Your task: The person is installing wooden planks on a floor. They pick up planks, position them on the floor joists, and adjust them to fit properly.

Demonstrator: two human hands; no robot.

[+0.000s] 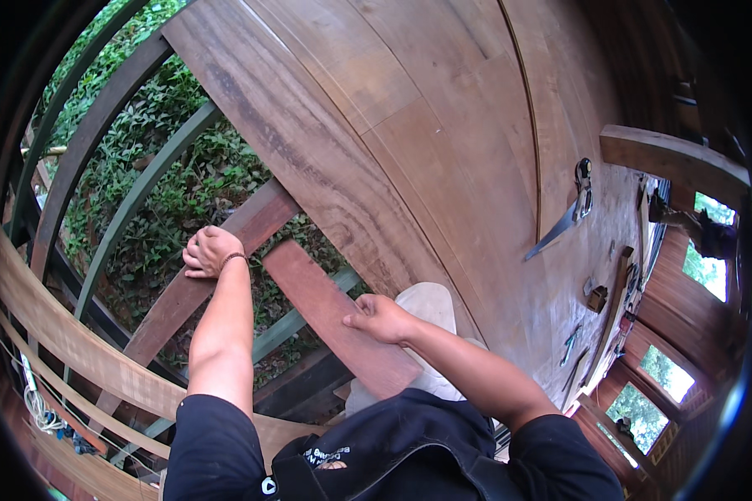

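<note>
A short reddish-brown board (322, 297) slants across the gap in front of my body, its near end against my dark clothing. My right hand (382, 319) is closed on its right edge, thumb on top and fingers bent; the fingertips are partly hidden. Further left, my left hand (213, 250) is folded over a dark reddish joist (263, 211) that runs from the plank floor down to the left. Its curled fingers press on the joist's top and left edge. Joist and board lie close together at the joist's right side.
Wide wooden floor planks (376, 108) end in a straight edge at the open framework. Green curved joists (142, 184) span the gap over leafy plants (171, 159). A handsaw (556, 230) lies on the floor at right, near a timber beam (673, 154). Cables (46, 413) hang at lower left.
</note>
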